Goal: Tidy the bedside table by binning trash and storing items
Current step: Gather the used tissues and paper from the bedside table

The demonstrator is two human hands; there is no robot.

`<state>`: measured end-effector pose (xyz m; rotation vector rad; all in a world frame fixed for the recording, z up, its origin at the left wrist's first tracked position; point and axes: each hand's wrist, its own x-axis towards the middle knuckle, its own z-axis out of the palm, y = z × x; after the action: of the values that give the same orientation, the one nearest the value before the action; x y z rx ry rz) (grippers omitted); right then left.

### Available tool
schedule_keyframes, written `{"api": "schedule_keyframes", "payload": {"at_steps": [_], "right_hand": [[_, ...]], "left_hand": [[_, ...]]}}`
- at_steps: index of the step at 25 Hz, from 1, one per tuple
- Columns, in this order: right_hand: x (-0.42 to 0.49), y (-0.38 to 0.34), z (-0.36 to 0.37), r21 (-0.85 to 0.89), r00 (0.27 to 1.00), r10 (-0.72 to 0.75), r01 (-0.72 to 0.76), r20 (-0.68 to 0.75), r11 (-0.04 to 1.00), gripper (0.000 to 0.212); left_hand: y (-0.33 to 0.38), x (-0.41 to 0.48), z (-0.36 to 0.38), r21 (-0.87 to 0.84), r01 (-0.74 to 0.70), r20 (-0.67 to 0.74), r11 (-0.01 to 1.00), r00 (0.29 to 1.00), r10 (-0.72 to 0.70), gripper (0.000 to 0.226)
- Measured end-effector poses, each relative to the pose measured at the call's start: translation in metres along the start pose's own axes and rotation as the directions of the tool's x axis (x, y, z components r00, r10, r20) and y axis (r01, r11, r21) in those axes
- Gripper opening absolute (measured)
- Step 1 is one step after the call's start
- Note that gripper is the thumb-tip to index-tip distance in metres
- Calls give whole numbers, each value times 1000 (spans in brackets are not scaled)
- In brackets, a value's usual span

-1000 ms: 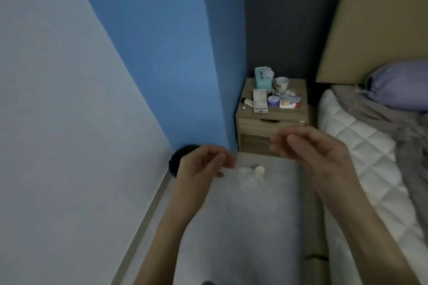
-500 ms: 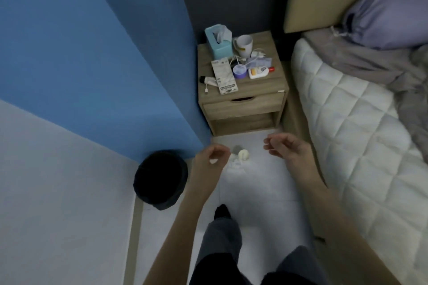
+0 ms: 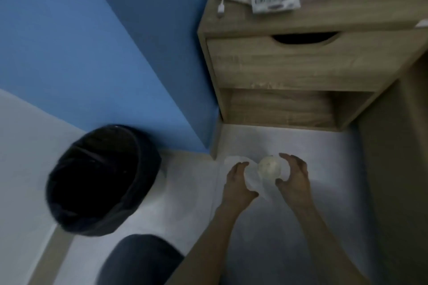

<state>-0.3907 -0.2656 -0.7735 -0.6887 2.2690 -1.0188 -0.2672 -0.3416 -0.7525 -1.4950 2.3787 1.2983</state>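
**Floor litter first**

On the floor (image 3: 324, 146) before the bedside table (image 3: 301, 65), the left hand (image 3: 238, 178) lay on a white paper (image 3: 253, 181) and the right hand (image 3: 294, 173) arched round a pale ball (image 3: 269, 166) — whether either gripped, I could not tell. Gathering both firmly together would have served best. The black bin (image 3: 102, 178) stood near, leftward — a knee (image 3: 139, 259) jutted beside that path.

Single wide-angle view from the head, facing forward and steeply down. Near the floor (image 3: 319, 196): left hand (image 3: 238, 180) and right hand (image 3: 294, 176), at a tissue (image 3: 252, 178), just right of centre, forearms entering from the bottom edge. Wooden counter (image 3: 301, 67) cropped at upper right; black bin (image 3: 148, 169) at left; knee (image 3: 139, 259) at bottom edge.
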Motion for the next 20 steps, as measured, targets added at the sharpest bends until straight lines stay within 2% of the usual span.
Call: {"api": "schedule_keyframes", "payload": {"at_steps": [2, 5, 7, 9, 11, 12, 15, 18, 20], "right_hand": [[26, 44, 36, -114, 998, -12, 18, 56, 993, 65], [54, 80, 66, -189, 991, 39, -15, 126, 982, 66], [61, 95, 78, -203, 990, 21, 8, 141, 979, 49], [64, 101, 81, -190, 992, 10, 14, 124, 982, 34], [64, 105, 81, -194, 996, -26, 42, 84, 980, 25], [64, 103, 79, -190, 998, -36, 47, 61, 981, 23], [70, 85, 65, -113, 997, -76, 73, -24, 991, 24], [83, 28, 28, -26, 968, -221, 220, -119, 975, 25], [88, -21, -5, -64, 915, -334, 328, -227, 942, 24]], "left_hand": [[-48, 52, 46, 185, 63, -2, 981, 998, -64, 94], [-89, 89, 84, 249, 117, 71, 961, 988, -139, 105], [-108, 94, 103, 279, 115, 109, 953, 983, -150, 98], [-127, 98, 121, 278, 127, 33, 952, 989, -142, 70], [-136, 99, 131, 154, 157, -146, 975, 980, -135, 33], [-134, 101, 130, 56, 162, -200, 985, 968, -148, 23], [-101, 114, 109, -168, 110, -236, 980, 960, -148, 33], [-24, 121, 58, -367, -120, -352, 923, 936, -18, 33], [31, 116, 19, -426, -259, -378, 867, 921, 89, 33]]}}
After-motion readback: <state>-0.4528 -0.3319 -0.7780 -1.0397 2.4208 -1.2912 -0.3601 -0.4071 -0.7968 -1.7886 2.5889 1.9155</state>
